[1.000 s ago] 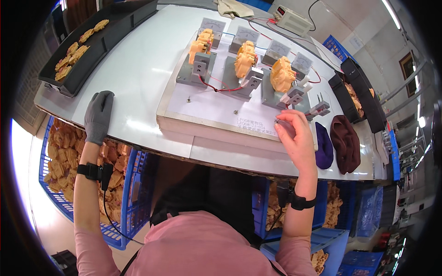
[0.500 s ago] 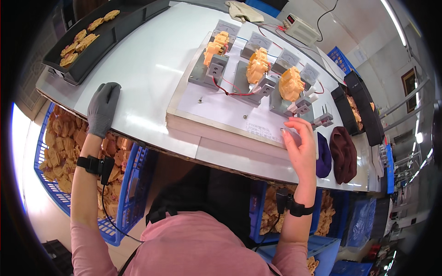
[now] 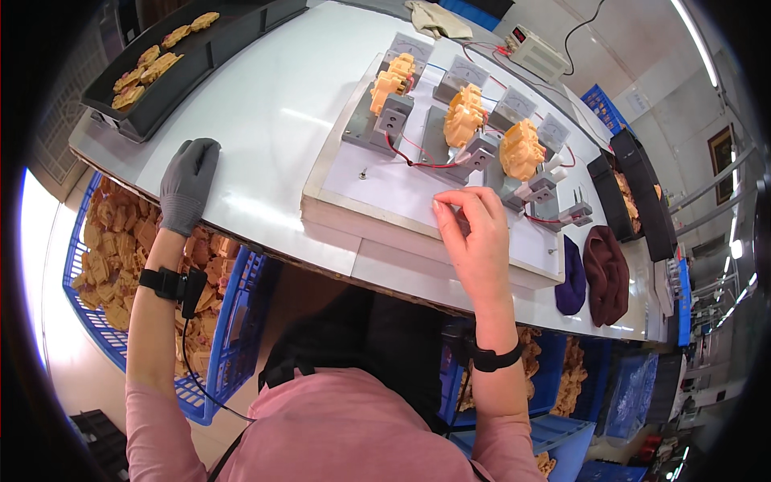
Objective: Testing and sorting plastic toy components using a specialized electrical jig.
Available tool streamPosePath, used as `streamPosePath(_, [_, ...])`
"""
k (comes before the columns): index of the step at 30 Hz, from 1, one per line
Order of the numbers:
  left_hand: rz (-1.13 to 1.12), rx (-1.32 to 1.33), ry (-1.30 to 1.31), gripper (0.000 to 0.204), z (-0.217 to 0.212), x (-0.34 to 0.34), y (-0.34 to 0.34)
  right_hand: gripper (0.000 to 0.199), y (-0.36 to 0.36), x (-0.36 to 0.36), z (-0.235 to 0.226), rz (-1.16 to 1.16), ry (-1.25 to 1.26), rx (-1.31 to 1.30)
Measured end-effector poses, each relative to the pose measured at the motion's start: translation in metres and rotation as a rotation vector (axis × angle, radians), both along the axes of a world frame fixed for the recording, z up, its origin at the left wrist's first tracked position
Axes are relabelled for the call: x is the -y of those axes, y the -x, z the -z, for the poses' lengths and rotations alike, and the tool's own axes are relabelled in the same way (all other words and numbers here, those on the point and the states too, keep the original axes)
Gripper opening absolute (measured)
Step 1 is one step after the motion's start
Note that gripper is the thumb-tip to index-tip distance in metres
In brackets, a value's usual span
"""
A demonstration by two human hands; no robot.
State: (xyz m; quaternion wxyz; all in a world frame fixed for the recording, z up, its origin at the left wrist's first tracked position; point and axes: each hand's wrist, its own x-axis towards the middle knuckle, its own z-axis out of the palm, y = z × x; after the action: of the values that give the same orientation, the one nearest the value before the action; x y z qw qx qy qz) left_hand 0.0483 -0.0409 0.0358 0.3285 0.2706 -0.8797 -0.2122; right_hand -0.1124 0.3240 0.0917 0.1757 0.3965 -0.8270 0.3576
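Note:
My left hand (image 3: 190, 186), in a grey glove, rests on the white tabletop at the left with its fingers lying together; nothing shows in it. My bare right hand (image 3: 478, 237) is over the front part of a white board with a test rig. Its thumb and index finger meet at the tips, and I see nothing between them. Behind it on the board stand three grey fixtures, each bearing yellow-orange plastic parts: a left part (image 3: 392, 83), a middle part (image 3: 464, 116) and a right part (image 3: 522, 150). Grey sockets (image 3: 479, 151) with red wires sit in front.
Dial meters (image 3: 462, 79) line the board's back. A power supply (image 3: 536, 55) stands behind. A black tray (image 3: 144, 120) with several parts lies far left; dark cloths (image 3: 606, 277) and black bins (image 3: 638, 193) are right. Blue baskets (image 3: 215, 361) of parts stand below the table edge.
My right hand has moved left along the board's front edge, its thumb and index finger now together. My left hand has stayed in place on the table. The view has shifted slightly.

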Motion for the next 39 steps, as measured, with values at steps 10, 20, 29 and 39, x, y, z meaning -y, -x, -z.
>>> streamPosePath(10, [-0.007,0.025,0.019,0.024,0.0,0.002,0.001,0.009,-0.001,-0.002,0.001,0.019,0.058,0.057])
streamPosePath(20, [-0.011,0.037,0.018,0.024,0.0,0.001,0.001,0.009,0.002,-0.001,0.001,0.032,0.069,0.122])
streamPosePath(29, [0.031,-0.105,-0.316,0.019,-0.009,-0.006,0.008,0.009,-0.001,-0.002,-0.002,0.032,0.114,0.165])
streamPosePath(39, [0.517,-0.007,0.049,0.022,-0.073,-0.142,0.056,0.01,0.002,-0.006,0.003,0.034,0.135,0.06])
